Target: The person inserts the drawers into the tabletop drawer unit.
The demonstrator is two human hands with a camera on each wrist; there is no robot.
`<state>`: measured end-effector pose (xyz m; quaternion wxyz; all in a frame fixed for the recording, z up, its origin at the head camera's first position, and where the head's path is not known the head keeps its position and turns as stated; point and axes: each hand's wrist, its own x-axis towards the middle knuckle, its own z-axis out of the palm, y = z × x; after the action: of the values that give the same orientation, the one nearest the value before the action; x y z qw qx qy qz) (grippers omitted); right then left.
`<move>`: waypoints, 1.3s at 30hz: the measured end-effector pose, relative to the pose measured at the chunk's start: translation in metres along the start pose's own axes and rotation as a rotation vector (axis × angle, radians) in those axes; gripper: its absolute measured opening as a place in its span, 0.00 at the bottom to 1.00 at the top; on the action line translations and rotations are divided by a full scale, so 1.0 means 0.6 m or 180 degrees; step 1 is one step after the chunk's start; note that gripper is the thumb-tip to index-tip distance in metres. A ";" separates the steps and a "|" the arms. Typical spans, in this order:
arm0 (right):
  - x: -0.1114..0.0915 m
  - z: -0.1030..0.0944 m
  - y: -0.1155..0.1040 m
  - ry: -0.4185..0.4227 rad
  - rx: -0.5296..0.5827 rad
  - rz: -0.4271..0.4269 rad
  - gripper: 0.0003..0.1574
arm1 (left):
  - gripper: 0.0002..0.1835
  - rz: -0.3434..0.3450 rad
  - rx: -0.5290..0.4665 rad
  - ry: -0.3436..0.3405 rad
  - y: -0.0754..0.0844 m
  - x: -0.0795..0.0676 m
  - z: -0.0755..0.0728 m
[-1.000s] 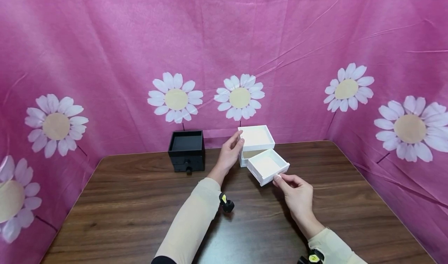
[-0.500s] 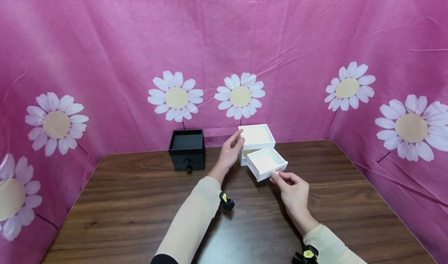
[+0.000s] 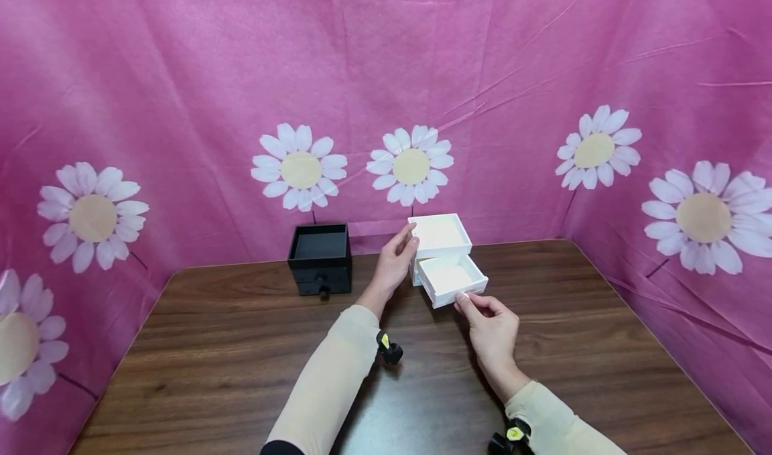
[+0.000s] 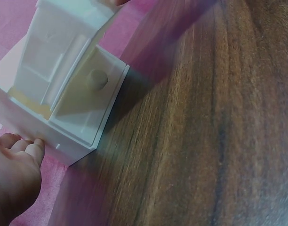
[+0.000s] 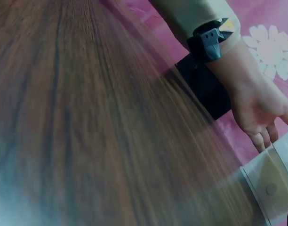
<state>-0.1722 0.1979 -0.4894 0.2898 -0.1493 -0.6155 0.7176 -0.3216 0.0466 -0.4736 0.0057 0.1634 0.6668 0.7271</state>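
Observation:
In the head view, a small white drawer box [image 3: 439, 235] with a tray-like top stands at the back of the table, right of centre. A white drawer [image 3: 451, 275] juts from its upper slot, angled to the right, its inside bare. My right hand [image 3: 496, 338] pinches the drawer's front between thumb and fingers, where its knob is hidden. Against the box's left side rest the relaxed fingers of my left hand [image 3: 393, 267]. The left wrist view shows a lower drawer front with a round knob [image 4: 97, 80], pushed in below the tilted upper drawer.
A black drawer box [image 3: 319, 257] with a black knob stands to the left on the brown wooden table [image 3: 241, 361]. Close behind the table's far edge hangs a pink cloth [image 3: 386, 59] printed with white flowers, which also closes in both sides.
My right hand has moved left and slightly forward with the drawer, which now sits closer under the box's top. My left hand has stayed against the box's side.

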 end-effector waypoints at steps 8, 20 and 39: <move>-0.005 0.021 0.004 0.0119 0.0133 0.0001 0.14 | 0.25 -0.0025 0.0000 -0.0010 0.001 -0.001 0.001; -0.013 0.033 0.006 0.0230 0.0150 -0.0070 0.15 | 0.24 -0.0023 0.0028 0.0018 0.002 -0.002 0.001; -0.022 0.052 0.013 0.0356 0.0125 -0.0242 0.13 | 0.25 -0.0007 0.0086 -0.0004 0.001 -0.003 0.000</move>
<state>-0.1815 0.1644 -0.4925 0.3536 -0.1599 -0.5893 0.7086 -0.3198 0.0462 -0.4734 0.0048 0.1632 0.6767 0.7179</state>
